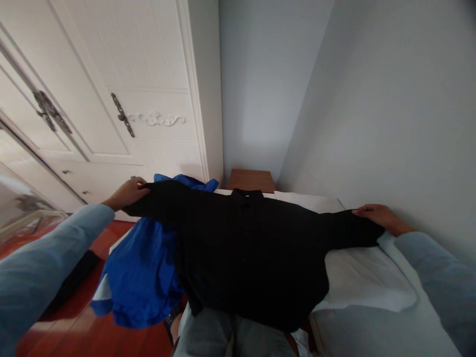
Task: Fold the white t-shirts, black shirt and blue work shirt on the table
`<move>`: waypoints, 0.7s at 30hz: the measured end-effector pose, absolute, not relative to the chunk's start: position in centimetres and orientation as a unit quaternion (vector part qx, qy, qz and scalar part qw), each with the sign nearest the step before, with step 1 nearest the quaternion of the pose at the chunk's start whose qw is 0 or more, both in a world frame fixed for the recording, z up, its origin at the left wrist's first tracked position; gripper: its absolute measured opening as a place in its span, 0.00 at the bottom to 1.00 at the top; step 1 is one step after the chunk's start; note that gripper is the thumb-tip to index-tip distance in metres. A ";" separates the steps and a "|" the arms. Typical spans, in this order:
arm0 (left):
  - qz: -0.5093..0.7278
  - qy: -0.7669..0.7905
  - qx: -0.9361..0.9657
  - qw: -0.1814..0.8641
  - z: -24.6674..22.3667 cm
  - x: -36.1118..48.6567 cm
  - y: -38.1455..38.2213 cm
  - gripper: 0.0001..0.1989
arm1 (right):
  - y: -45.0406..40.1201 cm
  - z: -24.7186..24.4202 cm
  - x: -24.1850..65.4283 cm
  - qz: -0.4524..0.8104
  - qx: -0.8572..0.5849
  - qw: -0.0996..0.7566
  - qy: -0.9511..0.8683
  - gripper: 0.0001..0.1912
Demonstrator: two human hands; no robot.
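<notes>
A black short-sleeved shirt [253,248] is spread out in front of me, its collar at the far side and its hem over my lap. My left hand [128,193] pinches the end of the sleeve on the left. On the other side, my right hand [377,217] grips the opposite sleeve near its cuff. Both sleeves are pulled out sideways. Blue clothing [143,272] lies partly beneath the shirt on the left and hangs down toward the floor. Under the right sleeve is a white cloth [366,275].
A white wardrobe [156,64] with dark metal handles stands at the left. Behind the shirt is a small brown wooden surface [251,180], set between the wardrobe and the grey wall [390,109]. Something dark lies on the red wooden floor [74,337].
</notes>
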State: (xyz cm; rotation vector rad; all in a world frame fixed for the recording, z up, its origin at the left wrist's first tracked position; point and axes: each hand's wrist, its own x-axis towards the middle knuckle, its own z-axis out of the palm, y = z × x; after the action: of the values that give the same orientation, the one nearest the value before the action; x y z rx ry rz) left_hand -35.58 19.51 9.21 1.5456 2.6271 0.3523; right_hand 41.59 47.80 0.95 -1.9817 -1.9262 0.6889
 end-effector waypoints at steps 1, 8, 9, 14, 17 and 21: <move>0.059 0.860 0.507 -0.015 9.2 -35.5 19.3 0.18 | 48.0 0.7 41.7 0.198 -0.692 0.132 -0.682 0.13; -0.047 0.810 0.547 -0.206 8.3 -32.4 18.5 0.20 | 46.9 -2.5 40.7 0.083 -0.698 0.087 -0.706 0.16; -0.028 0.799 0.569 -0.195 8.0 -31.7 18.8 0.21 | 46.6 -2.8 40.1 0.073 -0.693 0.089 -0.712 0.19; 0.015 0.666 0.739 -0.103 4.4 -26.7 21.0 0.29 | 43.9 -2.9 32.8 0.014 -0.581 0.128 -0.804 0.25; 0.005 0.612 0.788 -0.062 0.7 -22.3 21.7 0.34 | 41.5 -3.2 26.8 0.031 -0.443 0.128 -0.887 0.26; 0.007 0.556 0.831 -0.001 -4.1 -17.6 21.6 0.39 | 39.8 -5.2 21.9 0.048 -0.392 0.076 -0.916 0.29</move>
State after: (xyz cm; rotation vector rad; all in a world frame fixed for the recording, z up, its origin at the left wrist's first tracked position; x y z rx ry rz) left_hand -17.65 21.56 -4.05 2.6135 1.7480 0.0211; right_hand 21.93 39.85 -5.17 -1.1737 -2.7452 0.1435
